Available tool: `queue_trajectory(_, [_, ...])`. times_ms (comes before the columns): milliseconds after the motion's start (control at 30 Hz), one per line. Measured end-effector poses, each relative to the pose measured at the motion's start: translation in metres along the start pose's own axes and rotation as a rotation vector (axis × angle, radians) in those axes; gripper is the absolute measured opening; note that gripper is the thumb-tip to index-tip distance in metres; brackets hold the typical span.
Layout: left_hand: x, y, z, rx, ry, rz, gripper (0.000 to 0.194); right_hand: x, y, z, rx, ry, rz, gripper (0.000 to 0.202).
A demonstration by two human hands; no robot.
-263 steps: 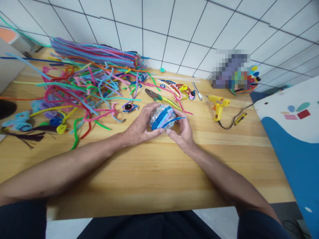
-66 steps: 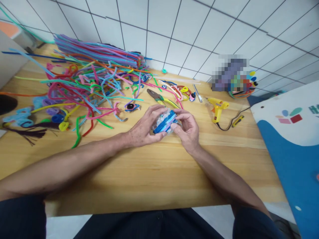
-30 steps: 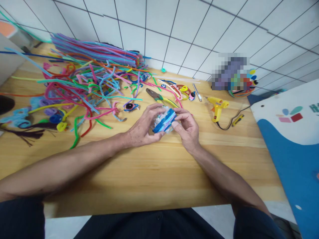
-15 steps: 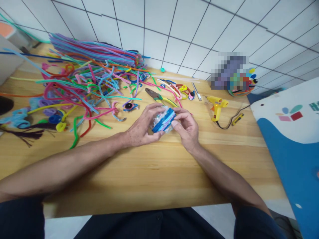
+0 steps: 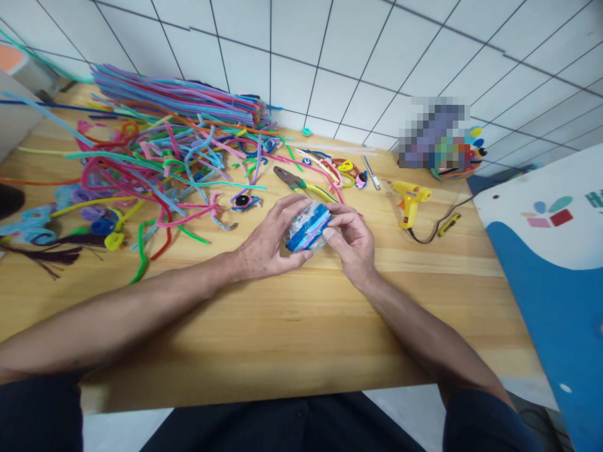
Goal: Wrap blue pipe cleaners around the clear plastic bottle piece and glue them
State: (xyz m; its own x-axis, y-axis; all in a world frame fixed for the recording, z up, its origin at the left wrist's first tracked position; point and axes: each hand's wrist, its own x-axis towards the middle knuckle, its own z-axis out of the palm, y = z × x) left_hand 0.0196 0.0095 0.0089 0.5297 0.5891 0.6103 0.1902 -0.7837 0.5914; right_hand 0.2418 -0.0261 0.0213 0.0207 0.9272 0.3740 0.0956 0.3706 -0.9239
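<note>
Between my hands is a roundish clear plastic piece wrapped with blue, light blue and purple pipe cleaner strips, a pipe-cleaner-covered ball by its look. My left hand grips it from the left, thumb along its lower edge and fingers over its top. With thumb and fingertips my right hand pinches its right side. The underside is hidden. Just beyond the hands lie pliers with green and yellow handles.
A tangle of loose pipe cleaners covers the left of the wooden table, with a thick bundle behind. On the right lie a yellow glue gun, a small yellow cutter and a silver pen-like tool.
Both hands keep their hold on the ball. It has turned very slightly, and a little more of its clear upper left side shows.
</note>
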Motion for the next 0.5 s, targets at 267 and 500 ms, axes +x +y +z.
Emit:
queue_trajectory(267, [0.0, -0.004, -0.001, 0.011, 0.007, -0.002, 0.08, 0.011, -0.006, -0.012, 0.0, 0.082, -0.031, 0.019])
queue_trajectory(500, [-0.002, -0.007, 0.001, 0.027, 0.065, -0.012, 0.079, 0.047, -0.01, -0.058, -0.14, 0.341, -0.108, 0.028])
